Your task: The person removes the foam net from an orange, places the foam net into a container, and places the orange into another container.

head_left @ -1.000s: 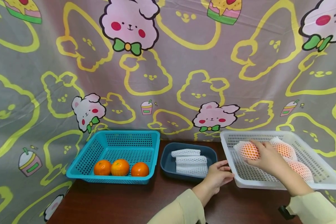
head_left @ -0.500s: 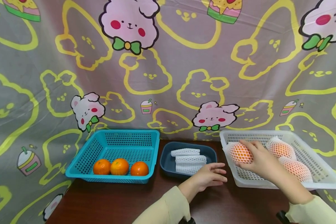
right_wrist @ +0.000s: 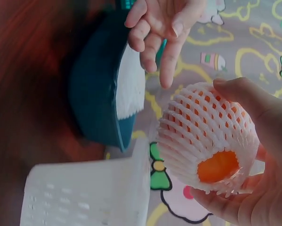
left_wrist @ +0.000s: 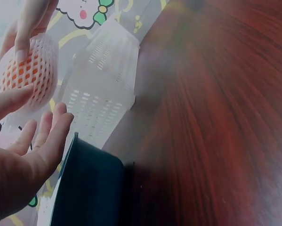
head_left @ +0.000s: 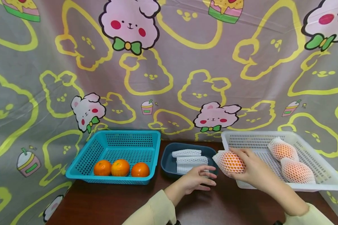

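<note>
My right hand (head_left: 249,165) grips an orange in a white foam net (head_left: 232,162) above the left rim of the white basket. In the right wrist view, bare peel of this netted orange (right_wrist: 218,167) shows at the net's open end. My left hand (head_left: 196,180) has its fingers spread near the front of the dark blue tray (head_left: 166,168), and nothing is in it. The left wrist view has the left hand (left_wrist: 32,150) close by the netted orange (left_wrist: 30,75). Two more netted oranges (head_left: 298,171) lie in the white basket (head_left: 273,187).
At the left stands a turquoise basket (head_left: 110,179) with three bare oranges (head_left: 120,167) along its front. Several white foam nets (head_left: 191,161) lie in the dark blue tray. A patterned cloth (head_left: 169,78) hangs behind the dark wooden table (head_left: 115,203).
My right hand has lifted the netted orange up and left, out over the white basket's rim. The left hand has left that rim and moved left, in front of the dark blue tray.
</note>
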`<state>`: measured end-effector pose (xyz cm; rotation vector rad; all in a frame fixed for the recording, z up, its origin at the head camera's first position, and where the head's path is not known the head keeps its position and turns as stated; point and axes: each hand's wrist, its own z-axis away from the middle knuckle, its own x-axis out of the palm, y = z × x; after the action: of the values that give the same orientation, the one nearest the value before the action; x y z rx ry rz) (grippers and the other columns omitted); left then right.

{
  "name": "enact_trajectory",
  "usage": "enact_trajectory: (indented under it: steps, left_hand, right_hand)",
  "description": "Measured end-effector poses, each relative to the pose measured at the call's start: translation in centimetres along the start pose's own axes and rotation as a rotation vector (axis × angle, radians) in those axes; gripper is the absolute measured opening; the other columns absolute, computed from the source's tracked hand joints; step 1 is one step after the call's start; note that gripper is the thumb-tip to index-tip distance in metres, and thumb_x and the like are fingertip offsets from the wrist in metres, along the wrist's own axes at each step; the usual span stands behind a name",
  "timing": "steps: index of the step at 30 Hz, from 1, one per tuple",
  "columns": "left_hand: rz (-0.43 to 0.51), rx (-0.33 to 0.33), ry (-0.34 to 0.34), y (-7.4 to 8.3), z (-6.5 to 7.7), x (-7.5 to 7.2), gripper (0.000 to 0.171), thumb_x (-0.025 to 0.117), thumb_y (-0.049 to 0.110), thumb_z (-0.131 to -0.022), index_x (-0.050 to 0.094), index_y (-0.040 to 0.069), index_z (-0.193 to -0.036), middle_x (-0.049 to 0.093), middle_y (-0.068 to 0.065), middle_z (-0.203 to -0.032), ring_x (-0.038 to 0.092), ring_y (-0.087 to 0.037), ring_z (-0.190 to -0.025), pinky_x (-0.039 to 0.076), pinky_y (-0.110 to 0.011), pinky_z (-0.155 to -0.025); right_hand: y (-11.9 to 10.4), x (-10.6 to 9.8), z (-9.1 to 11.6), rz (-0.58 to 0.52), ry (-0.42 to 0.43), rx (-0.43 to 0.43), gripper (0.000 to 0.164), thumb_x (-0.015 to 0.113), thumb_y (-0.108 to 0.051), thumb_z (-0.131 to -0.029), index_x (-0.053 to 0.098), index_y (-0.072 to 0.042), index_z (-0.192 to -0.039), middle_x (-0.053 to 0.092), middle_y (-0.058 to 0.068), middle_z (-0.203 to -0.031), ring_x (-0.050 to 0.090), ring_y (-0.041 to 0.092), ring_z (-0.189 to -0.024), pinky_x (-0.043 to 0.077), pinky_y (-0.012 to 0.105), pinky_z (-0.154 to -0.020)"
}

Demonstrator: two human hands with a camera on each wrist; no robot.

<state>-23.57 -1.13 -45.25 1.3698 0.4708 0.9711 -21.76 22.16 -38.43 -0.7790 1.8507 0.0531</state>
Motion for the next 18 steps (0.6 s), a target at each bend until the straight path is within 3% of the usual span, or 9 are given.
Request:
enact_trajectory:
  steps: [11,18]
  left_hand:
    - [0.116,-0.051,-0.043,-1.5,2.5,-1.6,0.047,0.059,0.008,-0.090,0.044,0.005,-0.134,0.058,-0.015,-0.120,0.062,-0.026,-0.100,0.048,-0.042,-0.084]
    - [0.181,-0.058,-0.022,-3.0,3.7,-2.3,0.054,0.062,0.014,-0.088,0.039,0.006,-0.135,0.061,-0.014,-0.115,0.060,-0.030,-0.101,0.049,-0.041,-0.082]
  right_hand:
    - [-2.3,2.7,0.4,-0.055,0.009,-0.046,0.084,0.079,-0.055,-0.062,0.050,-0.018,-0.131,0.052,0.003,-0.109,0.056,0.017,-0.084,0.049,0.038,-0.066]
    - [-3.4,5.3,1.0,-0.129,0.009,-0.055,0.083,0.074,-0.062,-0.063,0.050,-0.021,-0.131,0.048,-0.005,-0.113,0.053,0.010,-0.089,0.049,0.036,-0.070]
